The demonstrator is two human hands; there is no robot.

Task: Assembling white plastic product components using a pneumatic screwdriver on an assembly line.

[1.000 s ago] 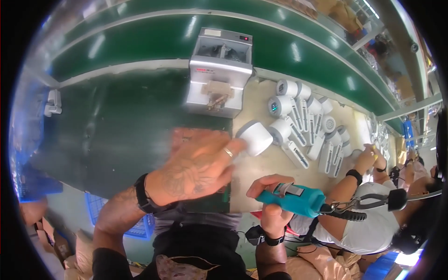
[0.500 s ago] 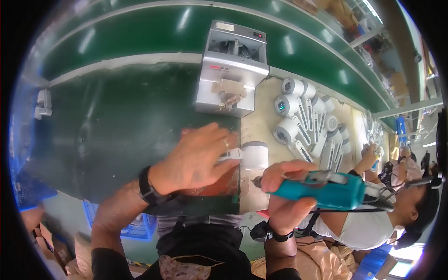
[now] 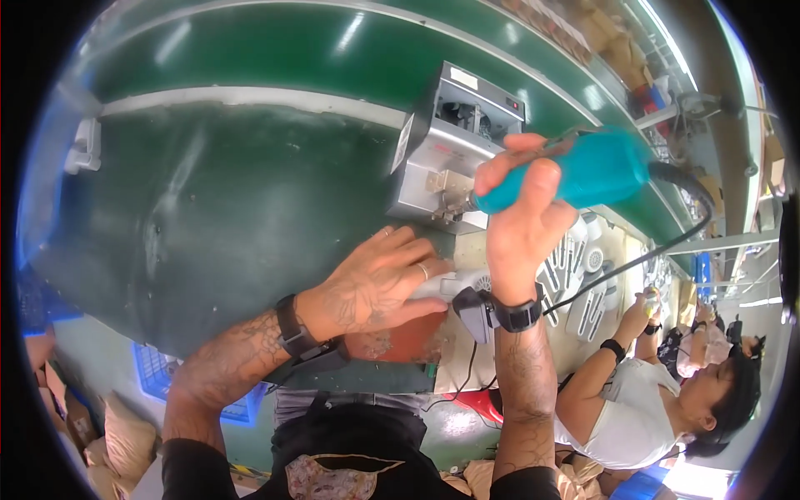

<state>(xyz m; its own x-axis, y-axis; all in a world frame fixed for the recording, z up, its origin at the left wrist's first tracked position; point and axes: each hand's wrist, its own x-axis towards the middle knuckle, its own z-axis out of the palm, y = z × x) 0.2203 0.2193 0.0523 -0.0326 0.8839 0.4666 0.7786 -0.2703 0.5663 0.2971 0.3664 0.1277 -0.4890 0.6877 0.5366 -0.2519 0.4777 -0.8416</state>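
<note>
Head view. Left hand (image 3: pixel 375 287) lies palm down, fingers curled over a white plastic part (image 3: pixel 450 285) and pressing it onto a reddish-brown pad (image 3: pixel 400 342) at the near edge of the dark green surface (image 3: pixel 208 217). Only the part's right end shows past the fingers; the rest is hidden under the hand. A dark watch band sits on that wrist.

Right hand (image 3: pixel 521 208) is raised above the surface, closed in a full fist around a teal power screwdriver (image 3: pixel 575 171). The tool lies roughly level, its metal tip pointing left toward a grey metal box machine (image 3: pixel 446 154) and just in front of that machine's lower face; whether tip and machine touch cannot be told. A black cable (image 3: pixel 667 242) leaves the tool's right end and curves down to the right. A black wrist strap sits on the right forearm.

Behind the right hand, more white parts (image 3: pixel 575 262) lie in a row on a pale stretch of bench. A green conveyor belt (image 3: pixel 333 50) runs along the far side. Lower right, another person in a white shirt (image 3: pixel 642 408) works at the same line, hands kept near their own parts. A blue crate (image 3: pixel 162 383) sits below the surface edge.
</note>
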